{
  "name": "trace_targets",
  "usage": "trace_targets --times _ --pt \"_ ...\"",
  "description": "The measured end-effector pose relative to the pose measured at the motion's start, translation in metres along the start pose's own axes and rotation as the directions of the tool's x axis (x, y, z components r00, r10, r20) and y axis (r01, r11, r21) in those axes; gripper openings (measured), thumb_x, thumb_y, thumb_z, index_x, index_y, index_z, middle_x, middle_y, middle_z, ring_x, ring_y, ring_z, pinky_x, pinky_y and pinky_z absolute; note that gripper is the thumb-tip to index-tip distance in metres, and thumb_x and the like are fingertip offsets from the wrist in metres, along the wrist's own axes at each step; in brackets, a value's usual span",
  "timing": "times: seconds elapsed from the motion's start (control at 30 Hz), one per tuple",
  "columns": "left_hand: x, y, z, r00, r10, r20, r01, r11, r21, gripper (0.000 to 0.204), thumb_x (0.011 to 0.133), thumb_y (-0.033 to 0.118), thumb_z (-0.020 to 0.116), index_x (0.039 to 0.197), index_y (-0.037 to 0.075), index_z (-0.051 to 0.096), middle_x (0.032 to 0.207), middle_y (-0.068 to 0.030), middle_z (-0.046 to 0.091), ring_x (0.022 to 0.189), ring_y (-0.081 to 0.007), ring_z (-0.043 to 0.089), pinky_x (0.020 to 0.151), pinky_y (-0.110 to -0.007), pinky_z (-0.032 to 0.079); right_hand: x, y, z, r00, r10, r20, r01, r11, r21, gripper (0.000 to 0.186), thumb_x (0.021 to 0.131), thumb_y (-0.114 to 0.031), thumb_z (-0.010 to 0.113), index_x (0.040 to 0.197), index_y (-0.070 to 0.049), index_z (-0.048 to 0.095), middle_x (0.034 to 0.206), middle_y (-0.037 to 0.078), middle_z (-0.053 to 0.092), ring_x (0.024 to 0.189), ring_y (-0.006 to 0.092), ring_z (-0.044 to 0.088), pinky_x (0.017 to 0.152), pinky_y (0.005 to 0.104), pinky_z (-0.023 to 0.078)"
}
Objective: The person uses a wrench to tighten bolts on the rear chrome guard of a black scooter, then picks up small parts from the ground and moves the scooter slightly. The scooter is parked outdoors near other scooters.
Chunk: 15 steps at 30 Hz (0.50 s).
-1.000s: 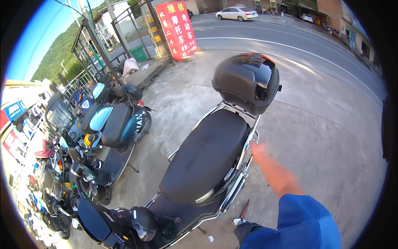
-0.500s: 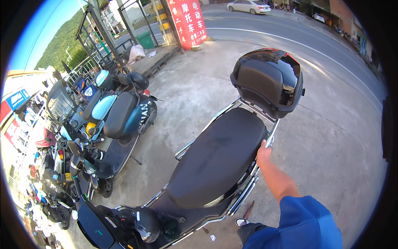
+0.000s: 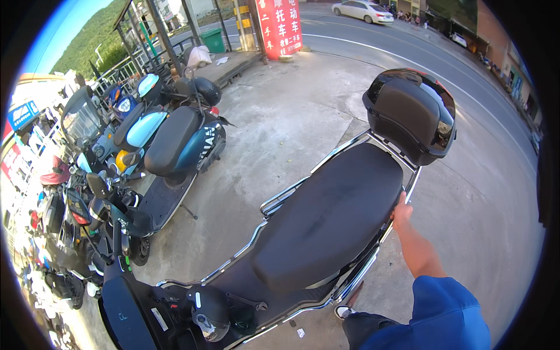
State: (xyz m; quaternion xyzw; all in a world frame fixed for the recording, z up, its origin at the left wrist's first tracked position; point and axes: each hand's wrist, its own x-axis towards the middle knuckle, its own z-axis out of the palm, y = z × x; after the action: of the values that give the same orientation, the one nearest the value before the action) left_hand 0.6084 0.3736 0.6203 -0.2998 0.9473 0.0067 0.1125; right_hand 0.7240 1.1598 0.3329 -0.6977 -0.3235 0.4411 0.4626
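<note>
A dark scooter stretches diagonally before me, its long black seat [image 3: 332, 216] in the middle. My right hand [image 3: 401, 213] is closed round the chrome grab rail [image 3: 415, 178] beside the rear of the seat, with one finger lying along it. Behind the seat, a glossy black top box [image 3: 408, 114] sits on the chrome rack. At the lower left is the front panel [image 3: 131, 318] near the handlebar. A dark helmet-like object [image 3: 210, 315] rests by the footboard, near a metal piece with a wrench-shaped end [image 3: 260, 305]. My left hand does not show.
To the left stands a teal scooter [image 3: 186, 143] on its side stand, with several more scooters crowded behind it. A red sign board [image 3: 280, 29] and a green bin [image 3: 212, 41] are at the back. Beyond the concrete runs a road with a white car [image 3: 363, 11].
The scooter and my right hand on its rail have shifted right in the picture, more than the background has. The front panel sits at a different angle. My grip stays the same.
</note>
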Motion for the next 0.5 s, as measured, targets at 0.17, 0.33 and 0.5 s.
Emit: trace_targets --times 0.17,0.33,0.5 --pt "0.021 -0.012 0.01 0.976 0.217 0.01 -0.197 0.904 -0.38 0.037 0.078 0.03 0.079 0.075 -0.001 0.059 0.068 -0.0124 0.061 0.059 -0.0264 0.06 0.06 -0.044 0.044 0.014 0.0 -0.008 0.941 0.004 0.339 -0.023 0.998 0.054 0.063 0.099 -0.068 0.057 0.071 -0.012 0.045 0.058 0.001 0.038 0.049 0.0177 0.042 0.048 0.035 0.038" --pt "0.033 -0.013 0.007 0.974 0.214 -0.074 -0.224 0.872 -0.435 0.03 0.067 0.015 0.074 0.057 -0.006 0.055 0.055 -0.0137 0.055 0.049 -0.0216 0.055 0.052 -0.04 0.044 0.045 0.006 -0.004 0.95 0.04 0.309 -0.043 0.999 0.003 0.055 0.102 -0.058 0.06 0.085 -0.006 0.056 0.065 0.004 0.048 0.055 0.015 0.046 0.048 0.0308 0.037" --pt "0.03 -0.005 -0.015 1.0 -0.021 -0.017 0.015 0.964 -0.265 0.03 0.071 0.024 0.077 0.073 -0.005 0.074 0.069 -0.0217 0.07 0.062 -0.0374 0.07 0.065 -0.043 0.056 0.031 0.005 -0.003 0.944 0.025 0.328 -0.041 0.998 0.041 0.044 0.103 -0.046 0.064 0.087 -0.005 0.058 0.068 0.003 0.049 0.056 0.0156 0.045 0.049 0.0322 0.038"
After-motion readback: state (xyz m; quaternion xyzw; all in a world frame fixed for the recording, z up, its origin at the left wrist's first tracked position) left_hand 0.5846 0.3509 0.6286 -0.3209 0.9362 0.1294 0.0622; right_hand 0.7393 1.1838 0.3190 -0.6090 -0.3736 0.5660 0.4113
